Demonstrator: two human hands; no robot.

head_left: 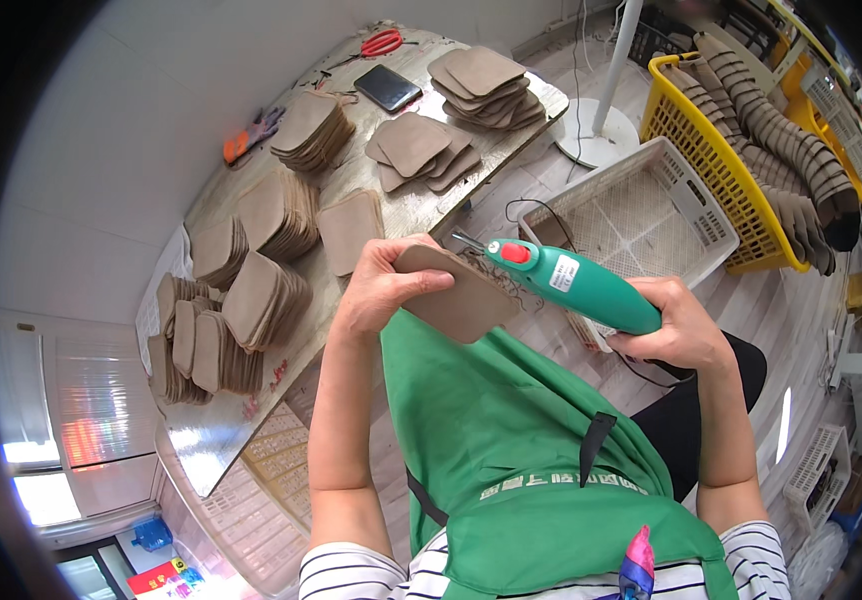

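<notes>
My left hand [381,285] holds a flat tan leather-like piece [461,300] with rounded corners, thumb on top, over my green apron [511,430]. My right hand [676,330] grips the rear of a green handheld electric tool [571,282] with a red button. Its thin metal tip [466,241] points left, at the far edge of the piece. Dark loose threads lie near the tip.
Several stacks of the same tan pieces [271,225] cover the worktable [221,440], along with a dark phone [388,88] and red scissors [381,42]. A white plastic crate [686,205] sits by my knees. A yellow basket [711,150] holds rows of pieces.
</notes>
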